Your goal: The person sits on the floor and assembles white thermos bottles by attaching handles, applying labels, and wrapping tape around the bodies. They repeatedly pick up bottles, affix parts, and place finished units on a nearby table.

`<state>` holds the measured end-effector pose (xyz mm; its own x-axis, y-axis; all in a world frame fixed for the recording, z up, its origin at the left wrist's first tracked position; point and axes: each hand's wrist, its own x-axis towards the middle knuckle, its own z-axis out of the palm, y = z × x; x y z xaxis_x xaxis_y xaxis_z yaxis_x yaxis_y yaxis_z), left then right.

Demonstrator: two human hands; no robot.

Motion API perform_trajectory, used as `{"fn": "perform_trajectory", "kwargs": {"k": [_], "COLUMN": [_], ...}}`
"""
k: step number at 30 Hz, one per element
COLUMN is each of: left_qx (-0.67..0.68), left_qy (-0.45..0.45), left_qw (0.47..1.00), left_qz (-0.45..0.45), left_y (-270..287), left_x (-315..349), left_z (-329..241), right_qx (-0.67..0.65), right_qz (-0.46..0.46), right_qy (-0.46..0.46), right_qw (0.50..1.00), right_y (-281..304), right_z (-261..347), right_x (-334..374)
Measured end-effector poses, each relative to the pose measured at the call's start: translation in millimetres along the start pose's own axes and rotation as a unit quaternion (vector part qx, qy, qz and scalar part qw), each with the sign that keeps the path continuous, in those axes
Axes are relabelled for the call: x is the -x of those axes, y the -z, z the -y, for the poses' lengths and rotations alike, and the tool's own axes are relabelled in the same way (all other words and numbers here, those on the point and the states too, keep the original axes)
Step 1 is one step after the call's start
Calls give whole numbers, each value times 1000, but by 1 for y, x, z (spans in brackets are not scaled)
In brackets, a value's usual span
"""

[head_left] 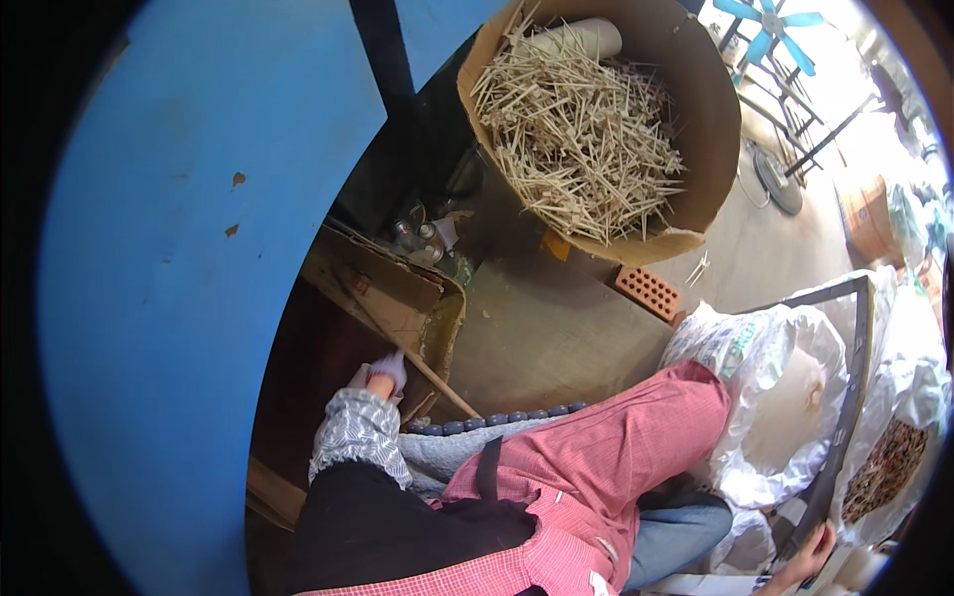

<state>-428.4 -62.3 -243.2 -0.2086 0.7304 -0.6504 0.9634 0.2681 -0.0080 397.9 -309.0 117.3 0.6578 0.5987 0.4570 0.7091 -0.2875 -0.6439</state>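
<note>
- Head view, left side: a broad blue panel (199, 248) takes up much of the scene, its paint scuffed and marked with small rust-brown spots
- The left hand (390, 371), in a pale glove, is beside a thin wooden stick (437, 382) that slants out of an open cardboard box (437, 343); the fingers are blurred, so I cannot tell whether they grasp it
- The right hand (807, 558), bare, has its fingertips at the lower end of a dark frame (851, 417) at the lower right; I cannot tell if it grips
- White plastic sacks (740, 343) bulge around that frame, and one on the far right shows brown bits (886, 469)
- At the top, a big round cardboard drum (717, 164) contains a tangle of pale sticks (581, 129) and a white roll (586, 38)
- A perforated brick (648, 292) is near the drum on the grey floor (537, 328)
- Cans (425, 231) and litter lie left of the drum
- A blue-bladed fan (767, 24) stands in bright light at the upper right
- A grey cushion (447, 459) edged with dark beads (494, 420) lies by the person's pink-clad leg (616, 427)
</note>
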Motion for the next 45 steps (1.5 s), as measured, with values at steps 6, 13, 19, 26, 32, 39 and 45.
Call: {"fn": "perform_trajectory", "kwargs": {"k": [6, 13, 19, 26, 32, 39, 45], "left_qx": [-155, 27, -84, 9, 349, 201, 203], "left_qy": [101, -408, -705, -920, -783, -791, -738], "left_qw": [980, 858, 548, 319, 515, 574, 641], "left_qz": [78, -310, -443, 226, 25, -66, -63], "left_y": [5, 244, 283, 227, 256, 251, 220], "left_x": [84, 179, 322, 359, 345, 335, 310], "left_z": [60, -117, -275, -365, -486, -563, -586], "right_qx": [-52, -190, -586, -686, -689, -466, -511], "right_qz": [108, 217, 252, 58, 141, -40, 41], "right_qy": [24, -156, -214, -235, -208, -173, -229], "right_qw": [992, 945, 739, 686, 680, 867, 828], "right_y": [-72, -162, -181, -118, -146, -120, -100], "right_z": [65, 141, 168, 90, 62, 71, 116], "right_x": [15, 33, 54, 70, 114, 88, 101]}}
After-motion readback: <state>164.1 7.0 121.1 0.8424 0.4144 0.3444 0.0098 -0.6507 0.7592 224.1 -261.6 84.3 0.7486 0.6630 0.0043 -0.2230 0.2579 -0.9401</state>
